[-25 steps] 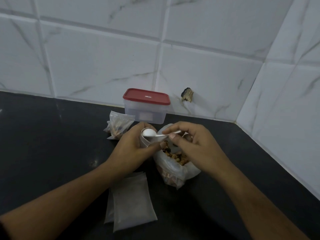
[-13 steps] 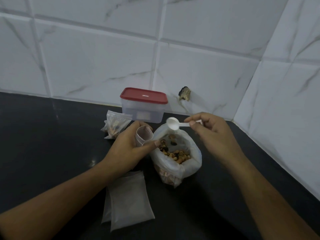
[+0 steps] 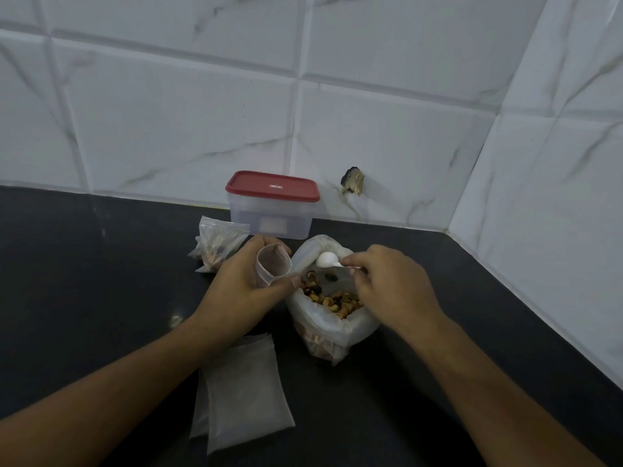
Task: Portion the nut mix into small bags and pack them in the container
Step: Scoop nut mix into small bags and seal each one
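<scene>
The large open bag of nut mix stands on the dark counter and serves as reference. Just left of it, the left hand grips a small clear bag, fingers wrapped round it, mouth held open and upward. Over the large bag's opening, the right hand pinches the handle of a white spoon, bowl above the nuts. Behind the large bag sits the red-lidded container, lid on. A filled small bag lies behind and left. Empty flat bags lie in front, to the left.
</scene>
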Motion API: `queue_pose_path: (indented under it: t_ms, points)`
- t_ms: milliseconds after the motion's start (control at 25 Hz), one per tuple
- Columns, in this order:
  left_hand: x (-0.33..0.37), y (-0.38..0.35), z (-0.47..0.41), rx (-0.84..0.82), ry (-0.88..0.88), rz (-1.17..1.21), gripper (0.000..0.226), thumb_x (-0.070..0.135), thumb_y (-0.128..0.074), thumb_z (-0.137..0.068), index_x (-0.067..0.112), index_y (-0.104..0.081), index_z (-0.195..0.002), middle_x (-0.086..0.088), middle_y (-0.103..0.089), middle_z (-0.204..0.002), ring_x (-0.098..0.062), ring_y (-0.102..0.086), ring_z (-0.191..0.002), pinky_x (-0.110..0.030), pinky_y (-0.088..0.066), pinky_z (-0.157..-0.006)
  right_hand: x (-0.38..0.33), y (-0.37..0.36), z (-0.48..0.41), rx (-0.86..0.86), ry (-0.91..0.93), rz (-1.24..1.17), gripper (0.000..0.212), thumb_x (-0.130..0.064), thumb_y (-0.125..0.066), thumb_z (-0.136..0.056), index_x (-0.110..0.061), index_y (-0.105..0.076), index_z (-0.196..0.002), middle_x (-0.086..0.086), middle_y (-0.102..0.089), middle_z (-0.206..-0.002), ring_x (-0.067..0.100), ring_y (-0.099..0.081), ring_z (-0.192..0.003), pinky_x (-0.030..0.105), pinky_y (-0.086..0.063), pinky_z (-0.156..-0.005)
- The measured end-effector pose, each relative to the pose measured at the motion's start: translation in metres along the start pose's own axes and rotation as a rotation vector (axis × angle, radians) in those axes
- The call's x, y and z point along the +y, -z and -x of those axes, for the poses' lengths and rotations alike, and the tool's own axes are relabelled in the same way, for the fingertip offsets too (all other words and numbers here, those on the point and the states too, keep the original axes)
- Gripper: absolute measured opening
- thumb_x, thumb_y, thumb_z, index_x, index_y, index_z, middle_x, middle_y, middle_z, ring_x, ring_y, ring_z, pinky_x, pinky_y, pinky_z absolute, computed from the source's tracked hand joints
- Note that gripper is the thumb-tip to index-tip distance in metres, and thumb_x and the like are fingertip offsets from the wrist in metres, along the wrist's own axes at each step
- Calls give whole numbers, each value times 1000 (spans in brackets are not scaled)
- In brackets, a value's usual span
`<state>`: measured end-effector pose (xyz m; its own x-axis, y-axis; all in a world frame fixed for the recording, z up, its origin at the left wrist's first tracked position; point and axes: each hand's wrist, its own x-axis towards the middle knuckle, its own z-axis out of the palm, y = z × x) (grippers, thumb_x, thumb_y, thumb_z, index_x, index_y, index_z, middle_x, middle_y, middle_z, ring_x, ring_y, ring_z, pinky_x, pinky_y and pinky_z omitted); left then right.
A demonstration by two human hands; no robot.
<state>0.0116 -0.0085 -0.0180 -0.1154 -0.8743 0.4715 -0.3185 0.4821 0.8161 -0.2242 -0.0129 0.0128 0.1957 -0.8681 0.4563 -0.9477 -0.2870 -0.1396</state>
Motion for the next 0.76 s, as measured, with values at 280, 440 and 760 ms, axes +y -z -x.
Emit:
queue_pose_path:
  t_ms: [280, 440, 760]
  points:
    - [2, 0, 1, -7, -5, 4, 33, 21, -81, -86, 27, -64, -113, 13, -67, -110, 1, -62, -106, -25, -54, -87, -4, -4, -4, 145, 26, 16, 30, -31, -52, -105, -32, -70, -129, -8, -59, -98, 12, -57, -76, 27, -44, -61]
    - [2, 1, 0, -10, 3, -3, 33, 22, -81, -85, 27, -64, -113, 12, -68, -110, 1, -62, -106, -22, -54, -86, -3, -1, -3, 143, -12, -1, 29, -32, -54, -104, -32, -70, -127, -9, -60, -97, 10, -57, -77, 24, -39, -60]
    - [3, 2, 1, 0, -13, 7, 35, 16, -82, -84, 27, -64, -111, 11, -68, -109, -1, -64, -105, -22, -55, -86, -2, 2, -2, 329, 68, -86, 23, -14, -65, -96, -20, -77, -115, -5, -60, -94, 8, -52, -66, 17, -34, -53]
